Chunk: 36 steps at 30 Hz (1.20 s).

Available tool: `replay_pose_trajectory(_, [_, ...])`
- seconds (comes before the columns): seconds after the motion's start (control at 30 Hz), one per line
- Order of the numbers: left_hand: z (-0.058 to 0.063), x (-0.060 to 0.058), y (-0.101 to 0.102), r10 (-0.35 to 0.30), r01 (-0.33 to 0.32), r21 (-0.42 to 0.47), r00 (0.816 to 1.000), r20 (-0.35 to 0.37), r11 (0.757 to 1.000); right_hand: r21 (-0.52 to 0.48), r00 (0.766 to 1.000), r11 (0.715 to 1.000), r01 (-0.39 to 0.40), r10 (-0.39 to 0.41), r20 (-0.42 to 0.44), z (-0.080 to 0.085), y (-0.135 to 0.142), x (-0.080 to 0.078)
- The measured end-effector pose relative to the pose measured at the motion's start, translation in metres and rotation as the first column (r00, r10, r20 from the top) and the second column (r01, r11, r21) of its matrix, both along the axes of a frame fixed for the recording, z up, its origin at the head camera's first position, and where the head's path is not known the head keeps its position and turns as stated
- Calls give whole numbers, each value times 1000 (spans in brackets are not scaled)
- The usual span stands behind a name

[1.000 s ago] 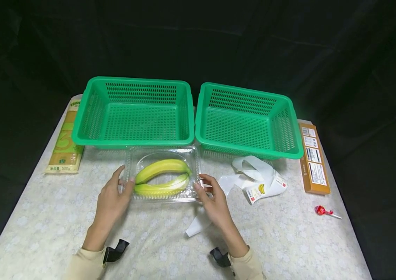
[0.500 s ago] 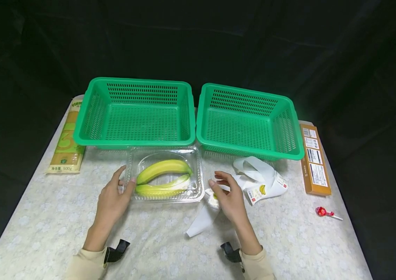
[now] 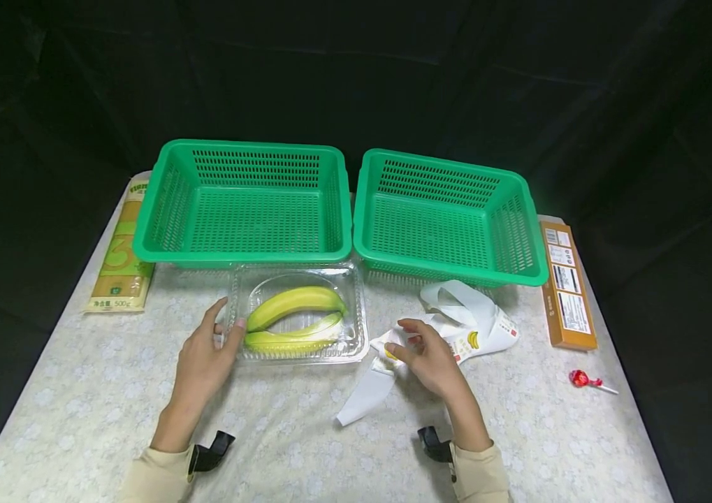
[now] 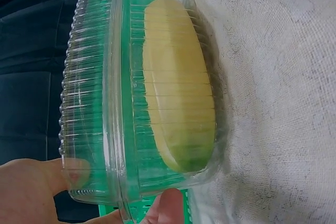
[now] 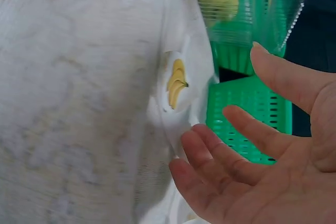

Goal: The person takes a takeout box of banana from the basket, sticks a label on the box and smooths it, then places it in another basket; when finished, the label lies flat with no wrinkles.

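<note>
A clear plastic clamshell box point(image 3: 358, 293) lies closed in front of the left basket, with two bananas point(image 3: 295, 301) inside it. My left hand point(image 3: 205, 358) grips the box's left end, thumb and fingers around its corner in the left wrist view. Right of the box, my right hand point(image 3: 434, 360) hovers close over a white paper strip point(image 3: 365, 397) with a banana picture on it. The fingers point(image 5: 252, 129) of that hand are spread and loosely bent, holding nothing, in the right wrist view. Part of the strip is hidden beneath the hand.
Two green plastic baskets point(image 3: 249, 260) point(image 3: 450, 274) stand side by side at the back. A yellow-green 500g packet point(image 3: 118, 258) lies at the left, an orange box point(image 3: 566, 286) at the right. A red-wrapped lollipop point(image 3: 580, 378) lies near the right edge. More white strip point(image 3: 488, 335) curls behind my right hand.
My right hand has let go of the box's right side and moved right, over the white paper strip. My left hand has stayed on the box.
</note>
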<state>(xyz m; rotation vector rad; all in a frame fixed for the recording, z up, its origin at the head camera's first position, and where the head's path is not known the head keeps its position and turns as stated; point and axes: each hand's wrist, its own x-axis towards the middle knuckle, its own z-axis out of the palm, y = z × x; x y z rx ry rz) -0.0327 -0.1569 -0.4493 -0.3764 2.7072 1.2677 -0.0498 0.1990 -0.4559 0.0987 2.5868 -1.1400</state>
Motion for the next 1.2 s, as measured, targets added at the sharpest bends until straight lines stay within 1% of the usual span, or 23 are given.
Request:
replay_pose_trajectory(0.2, [0,0,1,0,0,-3,1000,-5,1000,92,997,994,-62,65,-28,-8,-1,-2])
replay_pose_trajectory(0.33, [1,1,2,4,-4,-6,1000,-11,1000,106,996,992,-74,79,-44,-13,-5,-3])
replay_pose_trajectory(0.5, [1,0,2,4,-4,-10,1000,-18,1000,120,993,992,-46,59,-101,-21,-9,-4])
replay_pose_trajectory(0.6, [1,0,2,2,-3,-16,1000,-17,1000,127,992,991,-32,47,-117,-22,-10,-5])
replay_pose_trajectory(0.9, [0,1,3,0,0,-13,1000,-7,1000,102,995,995,8,2,-97,-24,-12,-4])
replay_pose_trajectory(1.2, [0,1,3,-9,9,-13,1000,1,1000,98,995,995,-8,18,-100,-26,-12,-3])
